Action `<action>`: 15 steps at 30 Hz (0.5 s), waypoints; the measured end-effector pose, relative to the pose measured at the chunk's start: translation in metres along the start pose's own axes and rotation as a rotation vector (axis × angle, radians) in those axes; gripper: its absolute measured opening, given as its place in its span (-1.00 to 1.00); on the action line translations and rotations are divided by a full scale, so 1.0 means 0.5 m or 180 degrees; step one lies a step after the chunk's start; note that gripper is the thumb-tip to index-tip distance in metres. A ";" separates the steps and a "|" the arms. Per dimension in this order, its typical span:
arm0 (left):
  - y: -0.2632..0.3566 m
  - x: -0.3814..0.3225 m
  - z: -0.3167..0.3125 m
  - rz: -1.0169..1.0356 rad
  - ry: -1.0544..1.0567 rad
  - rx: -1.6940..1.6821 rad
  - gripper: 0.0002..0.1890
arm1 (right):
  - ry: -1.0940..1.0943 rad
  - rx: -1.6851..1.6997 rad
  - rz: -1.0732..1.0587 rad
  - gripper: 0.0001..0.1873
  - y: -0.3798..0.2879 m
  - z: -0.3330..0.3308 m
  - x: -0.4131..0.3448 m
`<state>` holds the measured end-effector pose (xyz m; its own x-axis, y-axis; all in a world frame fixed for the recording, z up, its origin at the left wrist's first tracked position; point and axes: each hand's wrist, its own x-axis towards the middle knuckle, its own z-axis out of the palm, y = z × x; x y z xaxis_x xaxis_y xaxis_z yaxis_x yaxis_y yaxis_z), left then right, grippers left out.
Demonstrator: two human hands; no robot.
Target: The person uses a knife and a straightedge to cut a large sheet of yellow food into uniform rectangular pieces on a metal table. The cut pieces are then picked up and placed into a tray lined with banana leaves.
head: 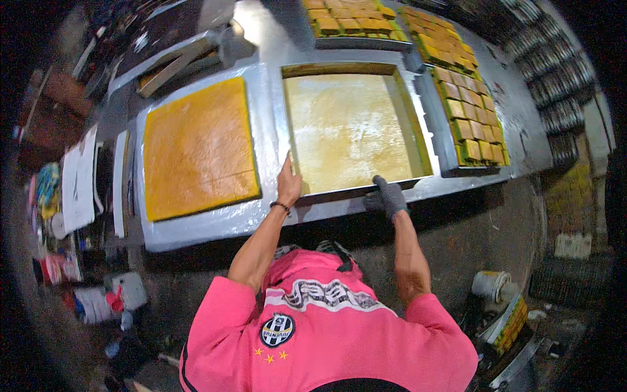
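A rectangular baking tray (357,192) lies on the metal-topped table in front of me, with a pale yellow base inside its raised walls. My bare left hand (290,185) is at its near left corner, fingers along the outer wall and index finger extended. At the near edge, right of centre, my right hand (391,195) in a grey glove holds the rim, its thumb on top. To the left lies a flat orange-brown cake slab (201,152) with yellow-green edges and a crease near its front. The undersides of both hands' grips are hidden.
Trays of cut cake squares (472,115) stand at the right and far side. Long frame pieces (174,68) lie at the back left. White boards (79,181) stand left of the table. A white bucket (491,285) is on the floor at the right; stacked racks are at the far right.
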<state>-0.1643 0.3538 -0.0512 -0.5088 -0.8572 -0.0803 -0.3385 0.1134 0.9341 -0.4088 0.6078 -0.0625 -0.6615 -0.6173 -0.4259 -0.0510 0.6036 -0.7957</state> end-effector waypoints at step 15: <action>-0.019 -0.291 -0.336 -0.0782 0.0927 0.0092 -0.73 | -0.1115 -0.0591 -0.1584 -0.39 -0.367 0.347 -0.196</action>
<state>0.0459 0.3930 0.0100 -0.1647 -0.9670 -0.1945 -0.4467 -0.1027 0.8887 -0.2047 0.4700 0.0504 -0.2429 -0.9559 -0.1651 -0.4390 0.2601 -0.8600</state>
